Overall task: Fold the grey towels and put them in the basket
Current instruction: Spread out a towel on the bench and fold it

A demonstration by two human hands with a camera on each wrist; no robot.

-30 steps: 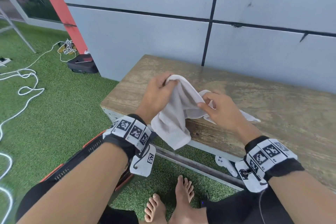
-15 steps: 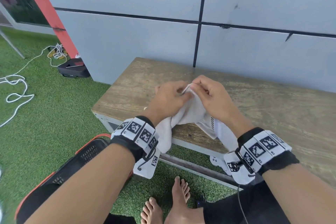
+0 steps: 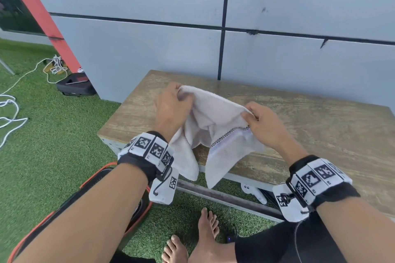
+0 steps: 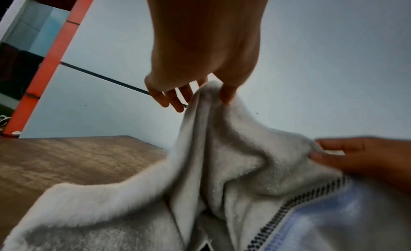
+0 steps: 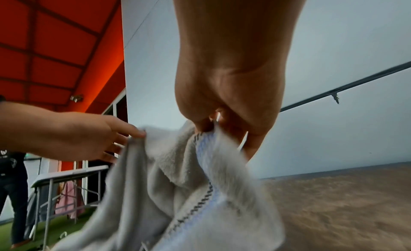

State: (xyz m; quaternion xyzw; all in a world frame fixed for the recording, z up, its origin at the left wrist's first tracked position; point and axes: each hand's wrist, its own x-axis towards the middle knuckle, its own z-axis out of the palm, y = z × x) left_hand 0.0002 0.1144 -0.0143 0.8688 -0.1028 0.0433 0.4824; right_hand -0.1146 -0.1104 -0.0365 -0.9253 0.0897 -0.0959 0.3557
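Note:
A pale grey towel (image 3: 210, 117) with a black-and-white checked band hangs in the air over the front of the wooden table (image 3: 320, 126). My left hand (image 3: 173, 102) pinches its upper left edge between thumb and fingers; the left wrist view shows that hand (image 4: 206, 64) and the bunched towel (image 4: 233, 149). My right hand (image 3: 263, 121) pinches the upper right edge near the band, and the right wrist view shows that hand (image 5: 229, 100) with the towel (image 5: 177, 184) below. Two loose ends droop below the table's front edge. A black basket with an orange rim (image 3: 94, 192) stands on the grass under my left forearm.
A grey panelled wall (image 3: 213, 17) backs the table. Green artificial grass (image 3: 53, 145) covers the floor, with white cables (image 3: 12, 111) and a black case (image 3: 74, 85) at the left. My bare feet (image 3: 203, 241) rest below the table. In the right wrist view a person (image 5: 13, 175) stands by a folding table.
My hands met at the towel's top half a second ago and have since drawn apart, stretching the upper edge between them. The towel's ends now hang lower in front.

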